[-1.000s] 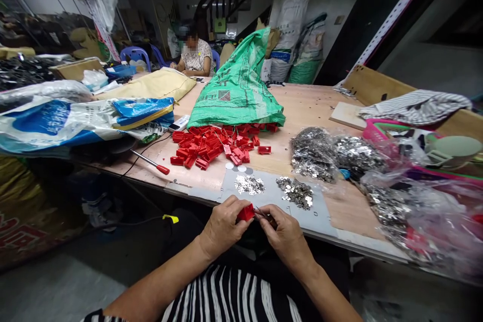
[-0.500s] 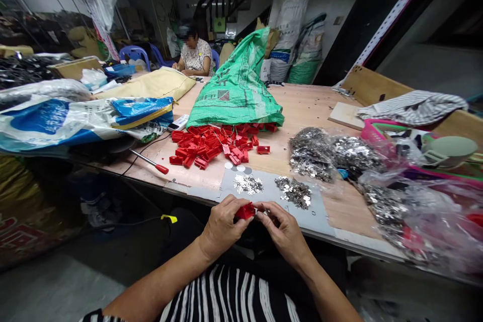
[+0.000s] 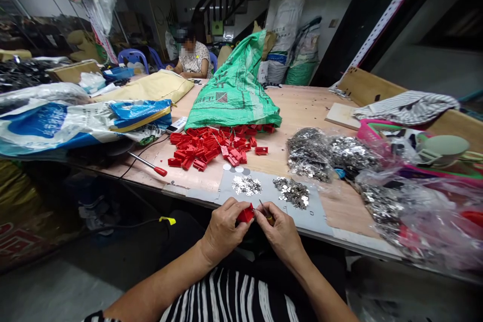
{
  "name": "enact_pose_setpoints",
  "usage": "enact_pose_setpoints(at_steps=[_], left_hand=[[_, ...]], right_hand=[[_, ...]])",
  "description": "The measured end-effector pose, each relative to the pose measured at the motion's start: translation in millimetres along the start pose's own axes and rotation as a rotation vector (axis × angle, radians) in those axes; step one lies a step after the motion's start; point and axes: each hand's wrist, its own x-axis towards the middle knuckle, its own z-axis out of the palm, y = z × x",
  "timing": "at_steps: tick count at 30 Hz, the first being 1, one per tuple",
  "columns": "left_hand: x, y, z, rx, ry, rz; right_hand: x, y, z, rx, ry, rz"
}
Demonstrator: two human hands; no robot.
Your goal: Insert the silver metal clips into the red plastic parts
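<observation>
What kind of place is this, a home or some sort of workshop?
Most likely a small assembly workshop. A green sack spills red plastic parts onto a long wooden table, bags of small metal pieces lie alongside, and another person works farther down.

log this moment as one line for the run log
left hand: holds small red plastic block | right hand: holds thin metal tool at block | nearby: grey mat, two piles of silver metal bits
</observation>
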Motion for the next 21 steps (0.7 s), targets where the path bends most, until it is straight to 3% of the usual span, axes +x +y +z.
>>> enact_pose_setpoints(at_steps=[12, 21], left_hand=[[-2.3, -1.4, 5.4, -0.013, -0.013, -0.013], [-3.5, -2.9, 3.6, -0.052, 0.030, -0.009]], right_hand=[[0.6, -8.7, -2.7, -0.146, 0.050, 0.023], [10.6, 4.1, -13.9, 0.051, -0.155, 0.036]])
